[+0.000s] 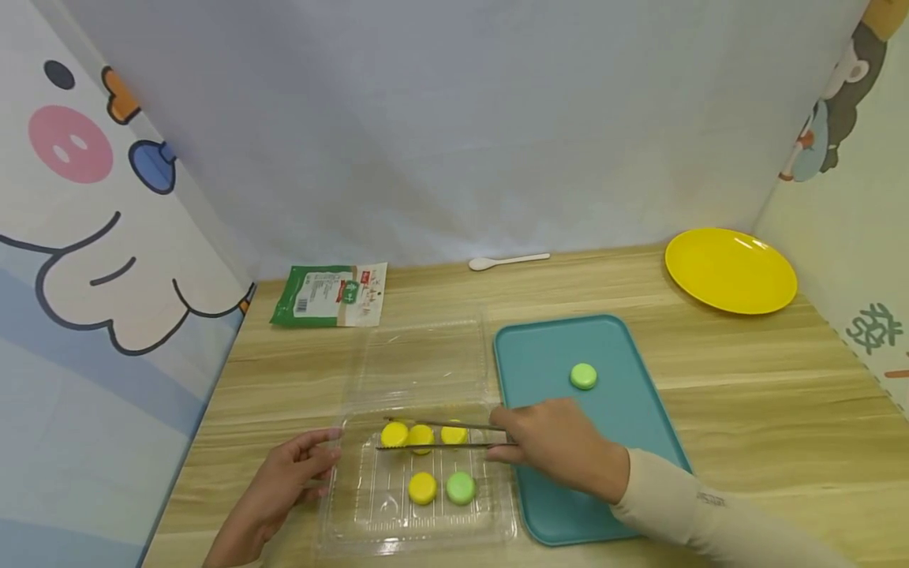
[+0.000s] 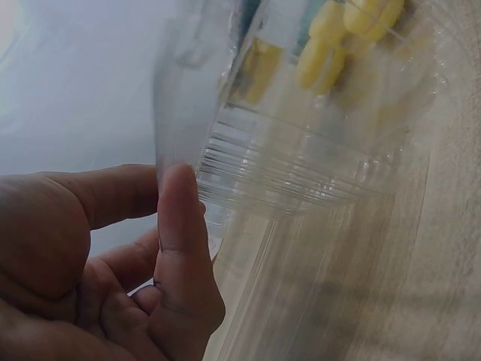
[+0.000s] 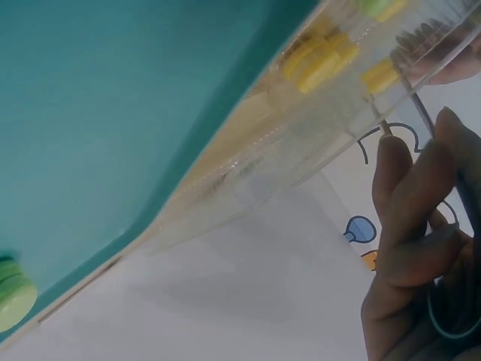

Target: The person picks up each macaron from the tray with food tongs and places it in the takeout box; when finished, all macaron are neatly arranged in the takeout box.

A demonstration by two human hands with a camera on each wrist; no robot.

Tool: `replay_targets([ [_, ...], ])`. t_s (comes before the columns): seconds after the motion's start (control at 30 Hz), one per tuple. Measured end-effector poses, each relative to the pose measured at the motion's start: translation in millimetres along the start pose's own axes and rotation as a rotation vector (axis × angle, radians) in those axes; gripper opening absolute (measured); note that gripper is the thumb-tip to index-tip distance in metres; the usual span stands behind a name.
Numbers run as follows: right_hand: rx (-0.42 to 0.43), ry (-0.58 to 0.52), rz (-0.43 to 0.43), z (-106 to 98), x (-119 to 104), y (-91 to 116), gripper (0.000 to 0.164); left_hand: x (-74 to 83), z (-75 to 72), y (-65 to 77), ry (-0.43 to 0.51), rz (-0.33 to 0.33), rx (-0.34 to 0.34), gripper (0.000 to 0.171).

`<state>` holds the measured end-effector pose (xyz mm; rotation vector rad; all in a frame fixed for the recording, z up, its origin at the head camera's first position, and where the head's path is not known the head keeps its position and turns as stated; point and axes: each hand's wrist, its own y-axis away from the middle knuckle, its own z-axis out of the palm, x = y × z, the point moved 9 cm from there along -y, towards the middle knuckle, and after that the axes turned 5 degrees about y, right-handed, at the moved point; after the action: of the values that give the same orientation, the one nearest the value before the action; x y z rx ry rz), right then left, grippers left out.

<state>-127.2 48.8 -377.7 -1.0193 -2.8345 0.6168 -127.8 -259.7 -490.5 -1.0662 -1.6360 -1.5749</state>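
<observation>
My left hand [image 1: 294, 469] pinches the left rim of a clear plastic clamshell box [image 1: 376, 517], thumb and fingers on either side of the wall in the left wrist view. In my right hand [image 1: 561, 446] is a pair of thin metal tongs [image 1: 490, 446], held level over the box from the right. The tong arms stand apart, and a yellow macaron [image 1: 394, 435] shows between them near the tips. Two more yellow macarons sit close along the tongs. In the box's front row lie a yellow macaron [image 1: 422, 488] and a green macaron [image 1: 461, 488].
A teal tray [image 1: 547, 347] stands right of the box, with one green macaron [image 1: 584, 376] on it. The box's open lid [image 1: 426, 355] lies behind. Farther back are a green-and-white packet [image 1: 327, 296], a white spoon [image 1: 507, 261] and a yellow plate [image 1: 731, 272].
</observation>
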Motion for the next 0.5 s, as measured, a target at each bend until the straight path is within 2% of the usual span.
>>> replay_targets([
  [0.2, -0.017, 0.034, -0.017, 6.5, -7.7, -6.9, 0.037, 0.3, -0.5, 0.5, 0.006, -0.001, 0.007, 0.048],
  [0.5, -0.074, 0.05, -0.014, 16.1, -15.8, -18.9, 0.033, 1.0, 0.0, 0.8, 0.009, -0.006, 0.011, 0.049],
])
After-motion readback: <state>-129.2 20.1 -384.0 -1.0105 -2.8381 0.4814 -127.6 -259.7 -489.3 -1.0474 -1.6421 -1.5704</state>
